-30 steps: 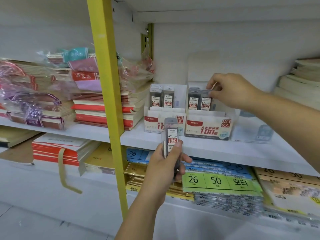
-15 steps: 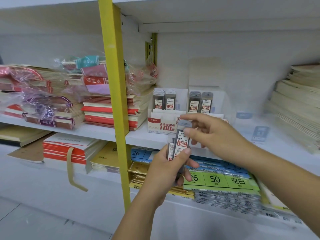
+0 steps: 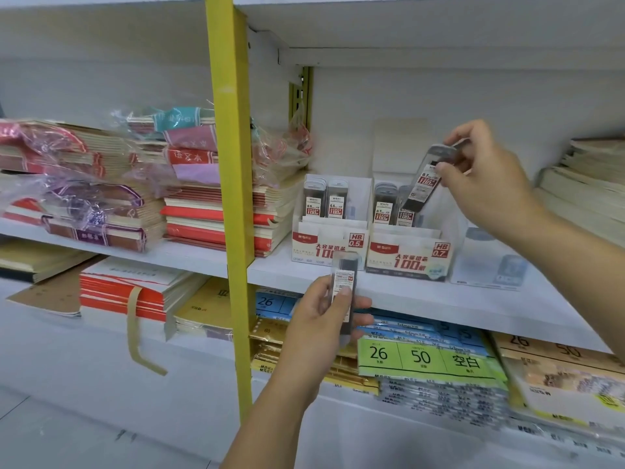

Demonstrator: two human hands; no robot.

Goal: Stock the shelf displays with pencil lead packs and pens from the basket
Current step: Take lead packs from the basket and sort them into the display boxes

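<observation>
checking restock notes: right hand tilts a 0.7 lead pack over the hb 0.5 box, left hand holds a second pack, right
No. Head view: the right hand tilts the 0.7 lead pack over the HB 0.7 box, not the HB 0.5 box. The left hand holds a second pack.

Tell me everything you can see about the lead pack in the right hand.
The lead pack is a slim clear plastic case, dark inside, with a pale cap and a white and red label marked 0.7. The right hand pinches its upper end. It is tilted, cap up and to the right, its lower end over the packs standing in the 0.7 box.
</observation>
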